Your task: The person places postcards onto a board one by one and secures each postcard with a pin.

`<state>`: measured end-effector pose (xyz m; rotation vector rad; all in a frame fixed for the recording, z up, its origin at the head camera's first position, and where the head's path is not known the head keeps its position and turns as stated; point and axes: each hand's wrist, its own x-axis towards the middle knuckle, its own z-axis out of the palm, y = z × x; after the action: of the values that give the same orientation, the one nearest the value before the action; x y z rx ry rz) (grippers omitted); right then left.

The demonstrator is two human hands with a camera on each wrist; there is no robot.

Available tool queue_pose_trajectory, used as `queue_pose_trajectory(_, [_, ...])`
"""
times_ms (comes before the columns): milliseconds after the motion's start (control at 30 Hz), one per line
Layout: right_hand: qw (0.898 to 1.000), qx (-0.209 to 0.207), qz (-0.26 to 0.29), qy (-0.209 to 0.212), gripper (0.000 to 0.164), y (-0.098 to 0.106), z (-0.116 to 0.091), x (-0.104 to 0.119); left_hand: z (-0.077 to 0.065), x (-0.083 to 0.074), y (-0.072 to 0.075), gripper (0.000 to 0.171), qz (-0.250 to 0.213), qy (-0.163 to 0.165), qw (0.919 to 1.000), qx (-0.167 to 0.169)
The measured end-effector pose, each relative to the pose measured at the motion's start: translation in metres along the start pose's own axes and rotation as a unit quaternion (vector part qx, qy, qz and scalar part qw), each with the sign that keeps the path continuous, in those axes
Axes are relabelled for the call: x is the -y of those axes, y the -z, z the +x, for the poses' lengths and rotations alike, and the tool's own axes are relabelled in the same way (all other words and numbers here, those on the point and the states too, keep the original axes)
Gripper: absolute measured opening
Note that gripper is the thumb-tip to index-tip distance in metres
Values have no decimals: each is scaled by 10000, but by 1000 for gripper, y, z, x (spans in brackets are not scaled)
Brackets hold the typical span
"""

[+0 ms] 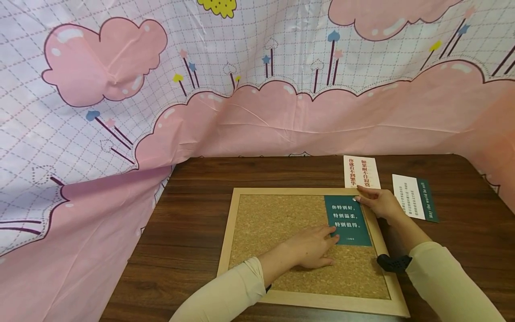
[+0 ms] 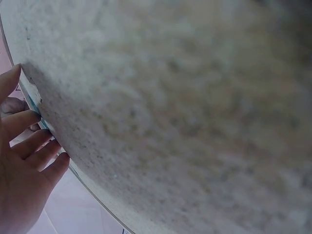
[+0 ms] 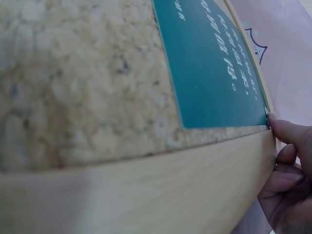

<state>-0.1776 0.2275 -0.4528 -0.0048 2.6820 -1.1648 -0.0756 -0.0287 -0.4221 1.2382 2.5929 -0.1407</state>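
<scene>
Touching smooth green rectangular card (image 1: 349, 219), flat on grainy wood-framed cork board (image 1: 277, 223).

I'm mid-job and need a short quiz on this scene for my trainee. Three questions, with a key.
1. Multiple choice: in the head view, at which corner of the green card is the thumb of the right hand?
A) lower left
B) upper right
C) lower right

2. True or false: the left hand is gripping the edge of the wooden frame.

3. Count: how many other cards lie outside the cork board?

Key:
1. B.
2. False; its fingers reach the green card's lower left.
3. Two: the red-lettered card and the white-and-green card.
</scene>
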Motion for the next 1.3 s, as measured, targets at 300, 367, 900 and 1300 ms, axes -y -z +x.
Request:
queue_pose_trajectory(300, [9995, -126, -210, 220, 61, -1, 0, 0, 0, 0, 2, 66, 69, -67, 9999, -73])
queue_pose_trajectory(367, [9993, -142, -237, 247, 61, -1, 0, 0, 1, 0, 3, 66, 90, -73, 9999, -80])
queue_pose_trajectory(900, [9968, -307, -669, 323, 68, 1, -2, 5, 1, -2, 5, 67, 125, 45, 9999, 48])
queue_pose_trajectory(1300, [9934, -756, -787, 353, 67, 10, -3, 3, 0, -2, 3, 67, 257, 32, 9997, 2])
